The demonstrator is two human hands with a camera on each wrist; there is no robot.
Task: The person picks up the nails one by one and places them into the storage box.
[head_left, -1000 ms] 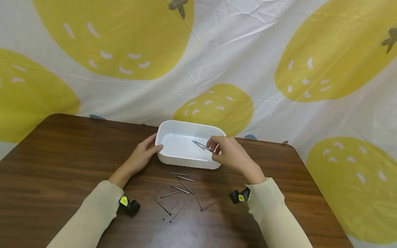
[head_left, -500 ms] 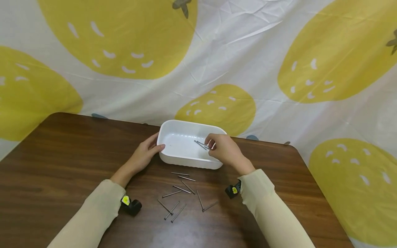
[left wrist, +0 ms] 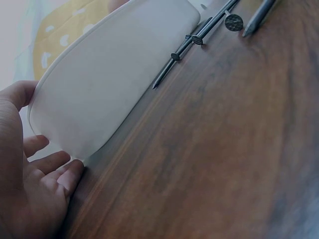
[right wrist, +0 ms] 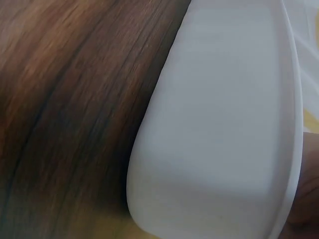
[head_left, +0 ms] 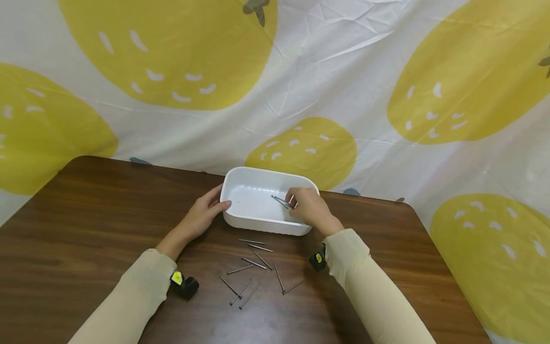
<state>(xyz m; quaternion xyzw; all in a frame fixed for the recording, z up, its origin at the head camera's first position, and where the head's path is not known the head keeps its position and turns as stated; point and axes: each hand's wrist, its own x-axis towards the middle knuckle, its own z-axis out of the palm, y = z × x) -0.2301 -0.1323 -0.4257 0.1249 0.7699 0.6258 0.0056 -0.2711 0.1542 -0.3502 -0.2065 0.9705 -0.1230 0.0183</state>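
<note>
A white plastic tub [head_left: 240, 217] stands on the brown wooden table [head_left: 86, 224]. My left hand [head_left: 202, 215] grips its left end, thumb on the rim [left wrist: 20, 94] and fingers against the outer wall [left wrist: 99, 89]. My right hand [head_left: 307, 208] reaches over the tub's right side and pinches a few grey nails [head_left: 280, 201] just above the tub's floor. In the right wrist view only the tub's outer wall [right wrist: 219, 129] and the table show.
Several loose nails [head_left: 253, 267] lie scattered on the table in front of the tub, some visible beside the tub [left wrist: 194, 42]. A white cloth with yellow fruit shapes [head_left: 301, 71] hangs behind the table. The table's far right corner [head_left: 408, 205] is rounded.
My right hand has moved forward and lower into the tub with the nails. The left hand has stayed on the tub's end.
</note>
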